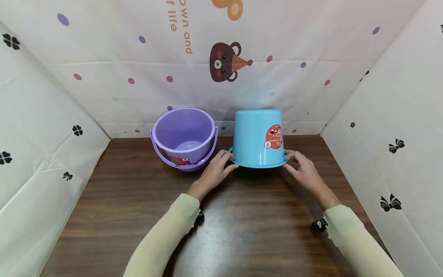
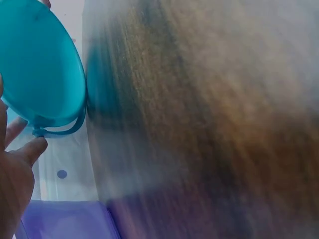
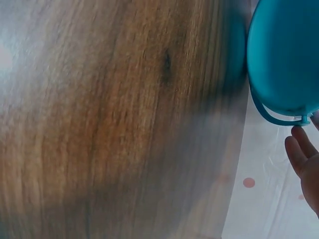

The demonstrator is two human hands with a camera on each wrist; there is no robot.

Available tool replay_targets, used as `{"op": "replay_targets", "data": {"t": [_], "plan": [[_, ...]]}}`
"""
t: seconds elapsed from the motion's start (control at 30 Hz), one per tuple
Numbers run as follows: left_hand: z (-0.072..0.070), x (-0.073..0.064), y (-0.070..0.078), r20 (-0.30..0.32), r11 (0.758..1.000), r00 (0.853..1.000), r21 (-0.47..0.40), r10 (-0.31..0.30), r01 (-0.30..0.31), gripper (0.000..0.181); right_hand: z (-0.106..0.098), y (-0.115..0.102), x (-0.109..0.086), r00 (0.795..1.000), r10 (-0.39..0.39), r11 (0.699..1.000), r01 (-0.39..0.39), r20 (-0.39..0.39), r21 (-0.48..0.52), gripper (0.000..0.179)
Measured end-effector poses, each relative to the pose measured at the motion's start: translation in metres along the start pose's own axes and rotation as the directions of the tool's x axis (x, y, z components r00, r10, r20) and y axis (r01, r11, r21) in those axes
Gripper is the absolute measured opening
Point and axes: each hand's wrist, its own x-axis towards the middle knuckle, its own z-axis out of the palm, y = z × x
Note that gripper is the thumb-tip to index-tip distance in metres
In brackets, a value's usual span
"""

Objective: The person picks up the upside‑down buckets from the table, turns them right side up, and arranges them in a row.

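Note:
A light blue bucket [image 1: 257,138] is turned upside down at the back of the table, with a red and white sticker on its side. My left hand [image 1: 216,167] grips its rim on the left side, thumb and fingers around the handle joint. On the opposite side my right hand [image 1: 304,171] holds the rim the same way. Both wrist views look into the blue bucket's open mouth [image 2: 42,64], and the rim's near part appears raised off the table. Its thin blue handle [image 3: 274,118] hangs along the rim. Upright to the left stands a purple bucket [image 1: 183,130], handle folded down in front.
The dark brown wooden table [image 1: 249,223] reaches to a white back wall sheet [image 1: 294,92] printed with a bear and dots. White side sheets [image 1: 398,173] close in the left and right. The purple bucket is close to my left hand.

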Motion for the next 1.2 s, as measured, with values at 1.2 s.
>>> {"op": "replay_targets", "data": {"t": [1.2], "plan": [[0.004,-0.012,0.011,-0.201,0.994,0.979,-0.088,0.038,-0.056,0.016,-0.004,-0.012,-0.009,0.986,-0.069,0.994,0.081,-0.152,0.076,0.02]]}}
